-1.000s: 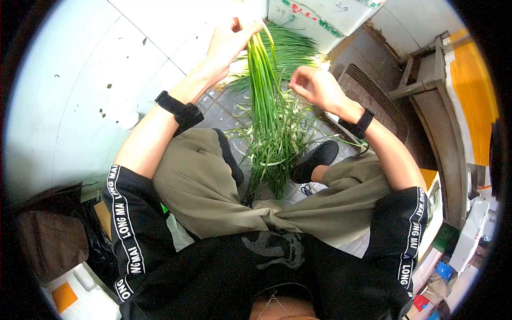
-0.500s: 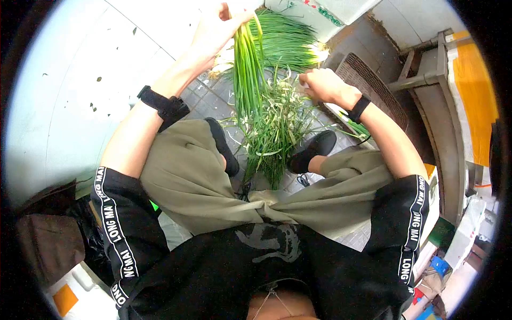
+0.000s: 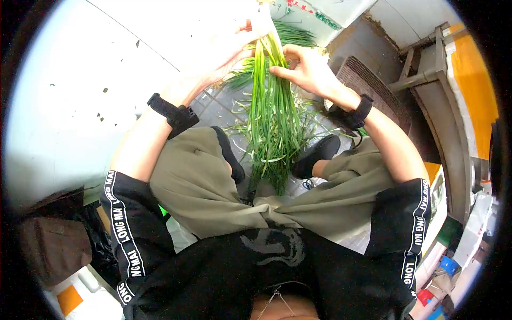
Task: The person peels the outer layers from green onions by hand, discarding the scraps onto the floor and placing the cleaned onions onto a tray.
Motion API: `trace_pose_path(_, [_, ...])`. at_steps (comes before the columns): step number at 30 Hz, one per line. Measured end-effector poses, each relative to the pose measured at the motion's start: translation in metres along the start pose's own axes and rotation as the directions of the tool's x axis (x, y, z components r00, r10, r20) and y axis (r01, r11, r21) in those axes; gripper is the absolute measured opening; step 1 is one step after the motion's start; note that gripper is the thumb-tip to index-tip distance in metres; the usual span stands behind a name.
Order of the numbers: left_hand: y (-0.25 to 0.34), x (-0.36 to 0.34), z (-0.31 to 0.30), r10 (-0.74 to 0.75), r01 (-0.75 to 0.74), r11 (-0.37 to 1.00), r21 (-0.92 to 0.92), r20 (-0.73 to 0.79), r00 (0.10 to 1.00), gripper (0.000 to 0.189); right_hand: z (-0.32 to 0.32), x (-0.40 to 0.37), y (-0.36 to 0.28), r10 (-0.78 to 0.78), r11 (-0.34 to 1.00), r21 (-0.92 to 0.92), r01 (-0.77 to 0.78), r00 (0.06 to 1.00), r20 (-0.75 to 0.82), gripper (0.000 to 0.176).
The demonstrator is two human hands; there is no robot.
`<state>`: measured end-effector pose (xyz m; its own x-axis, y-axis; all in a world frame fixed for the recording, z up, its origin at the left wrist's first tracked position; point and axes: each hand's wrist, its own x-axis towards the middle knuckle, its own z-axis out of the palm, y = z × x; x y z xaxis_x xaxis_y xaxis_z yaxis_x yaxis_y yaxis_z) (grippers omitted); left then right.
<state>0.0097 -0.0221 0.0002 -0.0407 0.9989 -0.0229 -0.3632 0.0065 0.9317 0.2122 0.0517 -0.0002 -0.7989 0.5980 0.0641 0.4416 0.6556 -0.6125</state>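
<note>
A bunch of scallions (image 3: pixel 273 106) hangs between my knees, pale ends up and green tips down. My left hand (image 3: pixel 234 53) is closed around its upper part, just below the white ends. At the right side of the bunch, my right hand (image 3: pixel 314 72) has its thumb over the front of the stalks and its fingers curled at their edge. Behind and below the hanging leaves lies a heap of loose, withered leaf scraps (image 3: pixel 309 114) on the floor, partly hidden. More scallions (image 3: pixel 293 34) lie on the floor beyond my hands.
A white foam box (image 3: pixel 336 16) stands at the back. To the right are a brown woven basket (image 3: pixel 368 85) and a metal-framed stand (image 3: pixel 426 74). My shoes (image 3: pixel 320 154) flank the scraps. A pale panel (image 3: pixel 69 106) with dark specks fills the left side.
My right hand has moved left and up from beside the scraps onto the scallions. The bunch and my left hand have shifted right, and the stalks now hang over the scrap heap.
</note>
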Motion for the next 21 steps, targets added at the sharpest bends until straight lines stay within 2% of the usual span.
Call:
trace_pose_path(5, [0.006,-0.002,-0.003,-0.024,0.025,0.997,0.078,-0.012,1.000,0.038,-0.008,0.001,0.013,0.017,0.995,0.099,-0.016,1.000,-0.011,0.033])
trace_pose_path(7, [0.009,-0.005,-0.001,-0.040,0.042,0.994,0.100,-0.023,0.999,0.039,-0.012,0.000,0.014,0.015,0.999,0.028,-0.015,1.000,0.009,0.031])
trace_pose_path(9, [0.008,-0.003,-0.001,-0.020,0.025,0.970,0.243,-0.021,1.000,0.038,-0.010,0.000,0.021,0.002,0.999,0.045,-0.001,1.000,-0.018,0.037])
trace_pose_path(12, [0.006,-0.003,-0.001,-0.009,0.017,0.970,0.244,-0.033,0.999,0.038,-0.012,-0.001,0.017,-0.029,0.999,-0.019,0.029,0.999,-0.022,0.041])
trace_pose_path(14, [0.003,-0.001,-0.002,-0.015,0.025,0.971,0.237,-0.047,0.999,0.038,-0.015,-0.006,0.004,-0.115,0.992,-0.075,0.106,0.985,-0.128,0.046])
trace_pose_path(15, [0.000,0.000,-0.003,-0.023,0.036,0.973,0.229,-0.062,0.998,0.037,-0.015,-0.007,-0.001,-0.116,0.991,-0.075,0.107,0.985,-0.128,0.046])
trace_pose_path(17, [-0.004,0.003,-0.006,-0.026,0.041,0.976,0.216,-0.075,0.997,0.036,-0.015,-0.011,-0.009,-0.235,0.962,-0.201,0.186,0.937,-0.258,0.043])
trace_pose_path(18, [-0.005,0.003,-0.006,-0.031,0.048,0.978,0.202,-0.089,0.996,0.034,-0.014,-0.013,-0.011,-0.323,0.923,-0.297,0.245,0.912,-0.251,0.033])
trace_pose_path(19, [-0.005,0.003,-0.006,-0.031,0.048,0.978,0.201,-0.089,0.996,0.034,-0.013,-0.014,-0.015,-0.323,0.923,-0.298,0.245,0.913,-0.250,0.033])
trace_pose_path(21, [-0.006,0.003,-0.006,0.004,0.011,0.978,0.207,-0.068,0.998,0.032,-0.011,-0.017,-0.025,-0.399,0.871,-0.358,0.335,0.909,-0.120,0.027])
